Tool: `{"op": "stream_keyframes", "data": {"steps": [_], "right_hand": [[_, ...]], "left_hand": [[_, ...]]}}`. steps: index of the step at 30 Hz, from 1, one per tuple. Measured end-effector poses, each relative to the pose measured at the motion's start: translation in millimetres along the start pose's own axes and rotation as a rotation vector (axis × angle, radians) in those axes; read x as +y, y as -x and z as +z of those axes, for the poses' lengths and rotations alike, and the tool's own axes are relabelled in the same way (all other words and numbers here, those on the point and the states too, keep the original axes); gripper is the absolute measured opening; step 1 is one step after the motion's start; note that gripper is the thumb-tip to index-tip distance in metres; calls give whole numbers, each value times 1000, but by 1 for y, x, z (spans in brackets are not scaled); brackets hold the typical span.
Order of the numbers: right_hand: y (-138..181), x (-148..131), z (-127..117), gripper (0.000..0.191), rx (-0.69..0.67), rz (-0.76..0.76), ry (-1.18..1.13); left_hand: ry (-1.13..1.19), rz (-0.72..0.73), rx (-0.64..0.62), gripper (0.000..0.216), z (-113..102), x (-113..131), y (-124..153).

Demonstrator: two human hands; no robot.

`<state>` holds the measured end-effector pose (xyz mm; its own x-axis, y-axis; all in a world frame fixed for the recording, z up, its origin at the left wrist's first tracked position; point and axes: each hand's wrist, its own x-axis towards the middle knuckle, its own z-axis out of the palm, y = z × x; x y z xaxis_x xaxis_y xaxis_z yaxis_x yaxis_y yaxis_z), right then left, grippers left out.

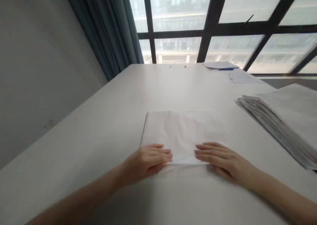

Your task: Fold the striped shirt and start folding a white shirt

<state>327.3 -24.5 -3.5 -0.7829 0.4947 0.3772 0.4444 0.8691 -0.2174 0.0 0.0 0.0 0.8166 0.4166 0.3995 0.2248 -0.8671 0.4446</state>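
Observation:
A thin, creased white sheet (184,129), plastic or paper, lies on the white table in front of me; I cannot tell which. Across its near part runs a fold line, with a paler, see-through strip on my side of it. My left hand (151,159) rests on the sheet's near left part, fingers stretched out and close together, thumb low by the fold. On the near right part lies my right hand (220,159), its fingers flat and pointing inward, its thumb partly hidden below. Between the two hands the sheet shows slight wrinkles.
To the right stands a thick stack of similar white sheets (294,116). Papers (219,65) and a blue pen (226,69) lie at the far right of the table (99,129). Behind are a blue curtain (111,30) and windows; a grey wall is at left.

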Motion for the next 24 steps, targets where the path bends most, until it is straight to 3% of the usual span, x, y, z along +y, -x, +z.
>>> {"op": "stream_keyframes", "data": {"steps": [6, 11, 18, 24], "right_hand": [[-3, -2, -3, 34, 69, -90, 13], [-1, -5, -10, 31, 120, -196, 113], [-2, -5, -8, 27, 113, -218, 50], [0, 0, -7, 26, 112, -130, -52]], "left_hand": [[29, 6, -123, 25, -3, -9, 3], [-24, -29, -294, 64, -7, -8, 1], [-7, 2, -255, 40, -7, -7, 1], [55, -17, -266, 49, -14, -7, 0]]}}
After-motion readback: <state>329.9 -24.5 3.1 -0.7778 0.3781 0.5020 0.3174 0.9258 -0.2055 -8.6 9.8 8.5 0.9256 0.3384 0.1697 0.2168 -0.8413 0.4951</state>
